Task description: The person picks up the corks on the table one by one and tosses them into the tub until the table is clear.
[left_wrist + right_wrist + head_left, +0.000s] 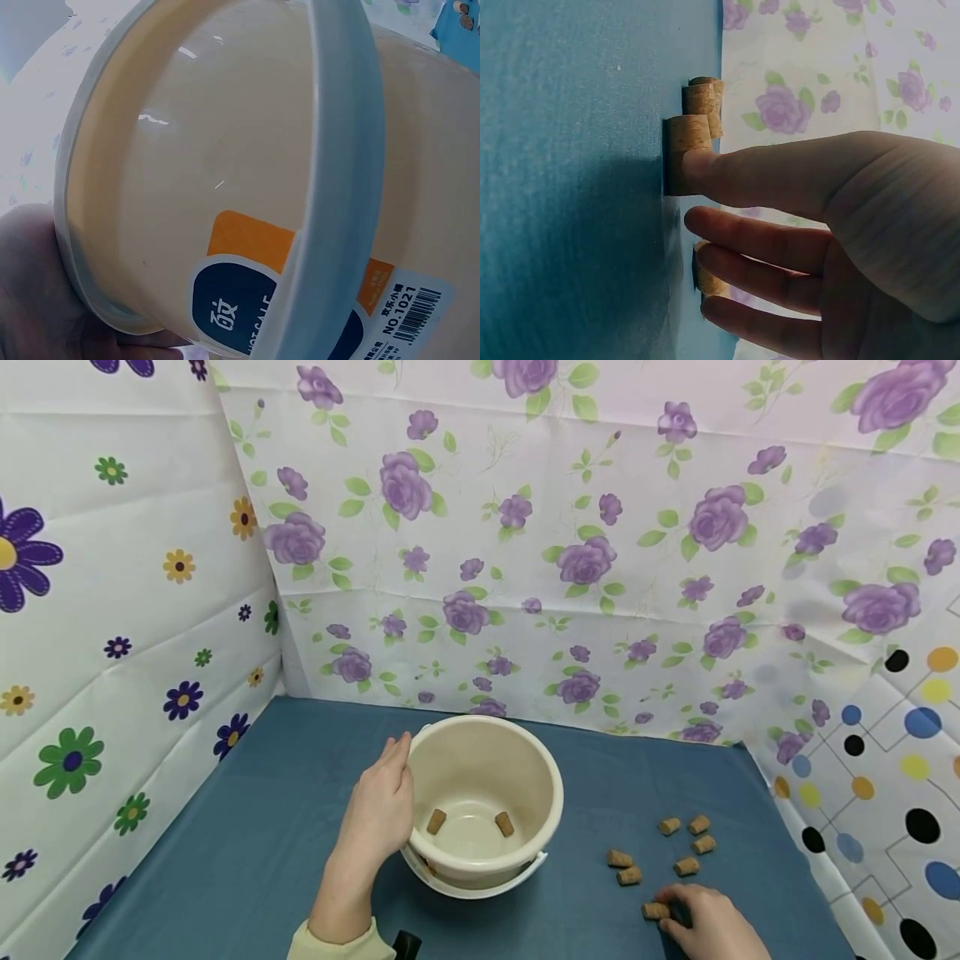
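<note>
A cream plastic bucket [480, 752] stands upright mid-table, two corks inside: a left cork [437, 821] and a right cork [504, 823]. My left hand [378, 810] rests against its left side, fingers fairly straight up by the rim. In the left wrist view, part of that hand [34, 292] shows beside the pale rim. At the table's front right, my right hand [708, 918] has thumb and finger at the end of a cork [652, 911]. The right wrist view has the thumb across this cork [681, 135], other fingers spread below.
Several loose corks lie right of the bucket, including a nearby pair, one cork [628, 876] in front, and a farther cork [699, 824]. The bucket's handle [487, 892] hangs down in front. Patterned cloth walls [525, 652] border the blue tabletop [247, 810].
</note>
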The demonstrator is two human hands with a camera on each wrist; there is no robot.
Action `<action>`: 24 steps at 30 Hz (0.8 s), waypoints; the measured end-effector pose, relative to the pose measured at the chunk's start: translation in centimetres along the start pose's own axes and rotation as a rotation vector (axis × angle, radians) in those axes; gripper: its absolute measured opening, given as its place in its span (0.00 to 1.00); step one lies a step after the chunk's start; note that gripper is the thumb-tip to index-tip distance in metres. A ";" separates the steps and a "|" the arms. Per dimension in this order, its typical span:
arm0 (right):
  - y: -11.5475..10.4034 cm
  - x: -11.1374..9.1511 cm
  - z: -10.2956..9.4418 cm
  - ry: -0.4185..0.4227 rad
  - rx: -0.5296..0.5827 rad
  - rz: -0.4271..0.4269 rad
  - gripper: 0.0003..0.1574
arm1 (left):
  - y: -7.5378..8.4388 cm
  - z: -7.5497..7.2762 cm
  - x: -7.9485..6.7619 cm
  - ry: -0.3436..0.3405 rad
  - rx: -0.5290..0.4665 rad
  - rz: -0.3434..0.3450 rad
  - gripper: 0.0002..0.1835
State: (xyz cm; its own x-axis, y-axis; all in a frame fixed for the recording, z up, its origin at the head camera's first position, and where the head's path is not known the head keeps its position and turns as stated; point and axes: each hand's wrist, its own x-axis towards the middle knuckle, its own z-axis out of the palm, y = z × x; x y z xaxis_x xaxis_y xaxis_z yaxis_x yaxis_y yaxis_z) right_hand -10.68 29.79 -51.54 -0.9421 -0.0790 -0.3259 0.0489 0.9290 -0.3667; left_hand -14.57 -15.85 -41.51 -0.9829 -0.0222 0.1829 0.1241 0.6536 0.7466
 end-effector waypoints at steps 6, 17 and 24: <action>0.3 0.4 0.2 -0.003 -0.021 -0.006 0.16 | -0.2 0.1 0.0 0.003 0.005 0.000 0.28; 0.8 0.5 0.4 0.009 -0.043 -0.025 0.15 | -0.2 0.1 0.2 -0.004 0.013 0.002 0.28; 0.9 0.0 0.2 -0.003 -0.019 -0.006 0.15 | -0.1 0.1 0.2 0.004 0.014 0.006 0.28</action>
State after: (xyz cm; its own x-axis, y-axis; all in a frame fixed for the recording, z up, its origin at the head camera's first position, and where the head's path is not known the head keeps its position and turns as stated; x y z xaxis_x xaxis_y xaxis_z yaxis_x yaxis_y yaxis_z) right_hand -10.55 30.52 -52.05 -0.9413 -0.0860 -0.3266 0.0366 0.9354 -0.3517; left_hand -14.74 -15.90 -41.63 -0.9815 -0.0212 0.1902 0.1283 0.6644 0.7362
